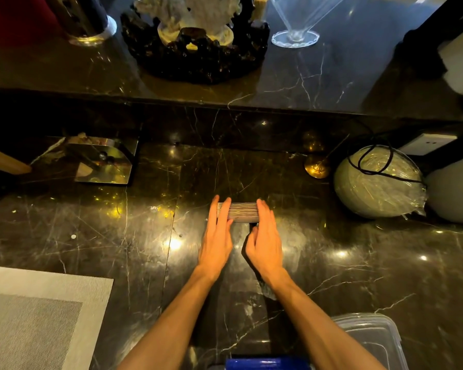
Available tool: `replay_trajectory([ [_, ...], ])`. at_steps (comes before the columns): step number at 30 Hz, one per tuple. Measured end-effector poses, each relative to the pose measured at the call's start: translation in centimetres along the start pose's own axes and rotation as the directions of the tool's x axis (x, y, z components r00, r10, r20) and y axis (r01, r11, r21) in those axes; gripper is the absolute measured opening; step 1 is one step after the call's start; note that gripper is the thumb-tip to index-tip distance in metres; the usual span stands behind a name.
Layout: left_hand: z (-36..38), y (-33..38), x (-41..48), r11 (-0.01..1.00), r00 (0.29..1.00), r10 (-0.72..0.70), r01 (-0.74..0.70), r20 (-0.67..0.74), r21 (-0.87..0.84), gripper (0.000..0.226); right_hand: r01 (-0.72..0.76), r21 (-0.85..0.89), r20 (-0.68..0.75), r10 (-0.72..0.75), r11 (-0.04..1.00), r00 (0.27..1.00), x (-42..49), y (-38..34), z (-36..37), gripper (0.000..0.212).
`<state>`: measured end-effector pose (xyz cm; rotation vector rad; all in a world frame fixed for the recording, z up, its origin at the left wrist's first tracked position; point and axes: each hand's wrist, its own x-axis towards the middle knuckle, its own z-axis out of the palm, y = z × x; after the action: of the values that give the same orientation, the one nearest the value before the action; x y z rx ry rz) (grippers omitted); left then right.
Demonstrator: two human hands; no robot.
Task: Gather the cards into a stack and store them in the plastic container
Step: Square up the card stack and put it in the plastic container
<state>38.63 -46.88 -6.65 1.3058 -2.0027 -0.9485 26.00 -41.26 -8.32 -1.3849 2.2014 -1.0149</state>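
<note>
- The stack of cards point(238, 211) stands on its long edge on the dark marble surface point(118, 236), near the middle of the view, its striped card edges facing up.
- The left hand point(216, 244) presses flat against the stack's left end, fingers straight and extended forward; its grip is a flat press, not a closed fist.
- The right hand point(265, 244) presses against the stack's right end, fingers extended over the top corner, thumb tucked in low beside the stack; the cards are squeezed between both palms.
- The clear plastic container point(372, 340) sits at the lower right on the same surface, well apart from the cards and partly hidden by the right forearm.
- A blue object point(267, 363) shows at the bottom edge; what it is cannot be told.
- A grey woven placemat point(38, 316) lies at the lower left.
- A mirrored box point(104, 161) stands at the left behind the hands, and a wrapped round globe point(377, 182) with a black cord point(372, 158) over it at the right.
- A raised ledge behind carries a dark ornament point(195, 46) and a clear glass stand point(296, 36).
</note>
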Motion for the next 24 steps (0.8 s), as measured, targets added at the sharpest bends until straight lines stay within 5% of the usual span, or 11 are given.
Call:
replay_trajectory([
  [12,0.0,0.1,0.6,1.000,0.998,0.015,-0.017,-0.061,-0.023,0.047,0.048,-0.017,0.002,-0.048,0.999,0.999,0.3,-0.2,-0.2,0.062],
  [17,-1.8,0.8,0.7,0.992,0.997,0.058,-0.062,-0.042,-0.106,0.040,-0.017,0.144,0.032,0.013,0.989,0.999,0.5,-1.0,-1.6,0.045],
  [21,-3.5,1.3,-1.4,0.996,0.998,0.046,-0.041,0.049,-0.082,0.039,0.025,-0.050,0.202,-0.014,0.998,0.979,-0.1,-1.9,-4.5,0.040],
  [24,-4.3,2.2,-4.8,0.999,0.988,0.018,-0.011,0.154,-0.047,0.039,0.109,-0.314,0.448,0.046,0.943,0.893,-2.0,-3.2,-6.8,0.046],
])
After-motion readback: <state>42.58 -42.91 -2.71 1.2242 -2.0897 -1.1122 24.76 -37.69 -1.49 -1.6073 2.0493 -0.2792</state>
